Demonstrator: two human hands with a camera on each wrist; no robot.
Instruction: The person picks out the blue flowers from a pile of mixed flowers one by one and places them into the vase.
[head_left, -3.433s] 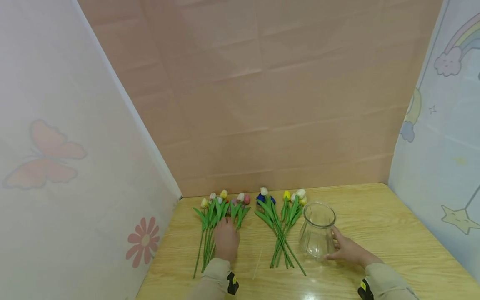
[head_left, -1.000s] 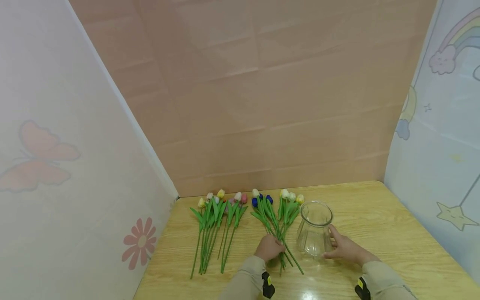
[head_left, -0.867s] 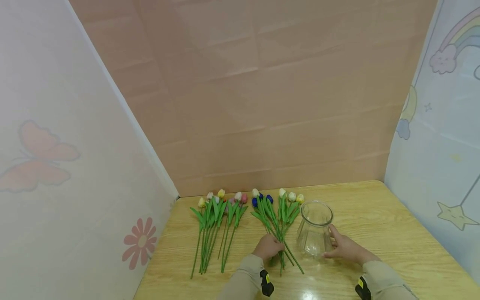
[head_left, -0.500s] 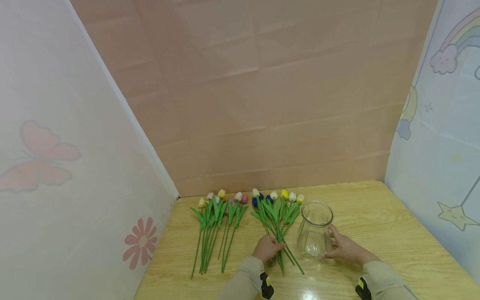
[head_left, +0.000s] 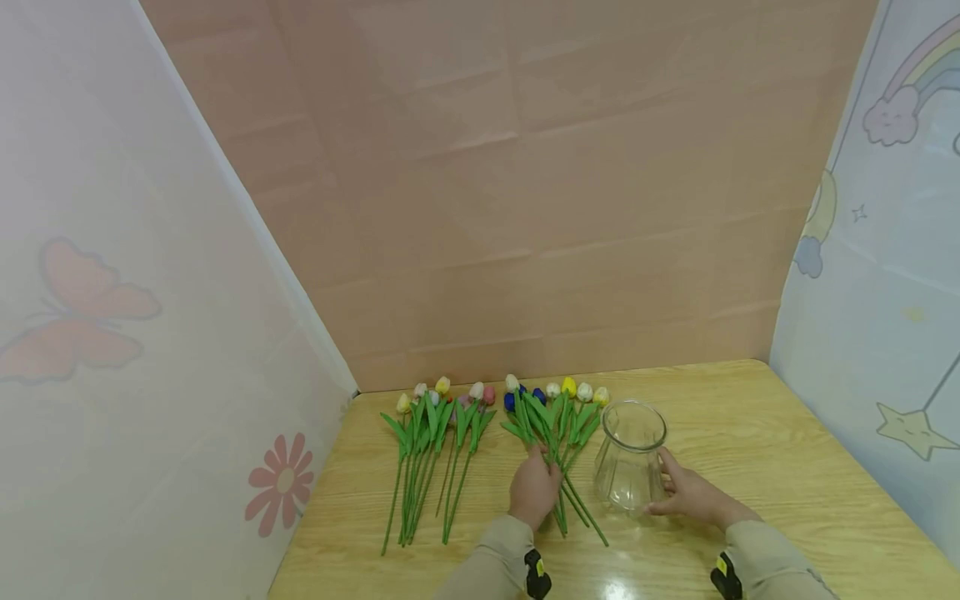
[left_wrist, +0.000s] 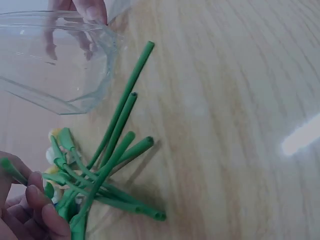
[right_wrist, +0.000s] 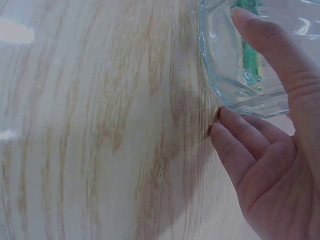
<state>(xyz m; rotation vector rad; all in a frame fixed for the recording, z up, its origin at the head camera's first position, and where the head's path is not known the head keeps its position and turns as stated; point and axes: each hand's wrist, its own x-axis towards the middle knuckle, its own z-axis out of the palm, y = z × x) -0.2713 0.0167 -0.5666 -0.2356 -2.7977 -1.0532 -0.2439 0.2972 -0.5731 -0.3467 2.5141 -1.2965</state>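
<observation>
My left hand (head_left: 534,489) lies among the crossed stems of the right-hand bunch of tulips (head_left: 555,412), which has white, yellow and blue heads. In the left wrist view its curled fingers (left_wrist: 37,195) pinch a green tulip stem (left_wrist: 12,171); several other stems (left_wrist: 120,125) fan out over the table beside them. The clear glass vase (head_left: 630,467) stands upright to the right of this bunch, with nothing in it. My right hand (head_left: 693,497) holds it low on its right side, thumb and fingers spread around the base, some fingertips (right_wrist: 220,132) down at the tabletop.
Another bunch of tulips (head_left: 431,433), with yellow, white and pink heads, lies on the left of the wooden table (head_left: 720,417). A brown backdrop (head_left: 525,208) rises behind the table; printed white panels (head_left: 150,333) flank it.
My left hand has gone from the left bunch to the right bunch. Lately it slid up the stems towards the leaves, and a white head and a yellow head shifted. My right hand stays at the vase.
</observation>
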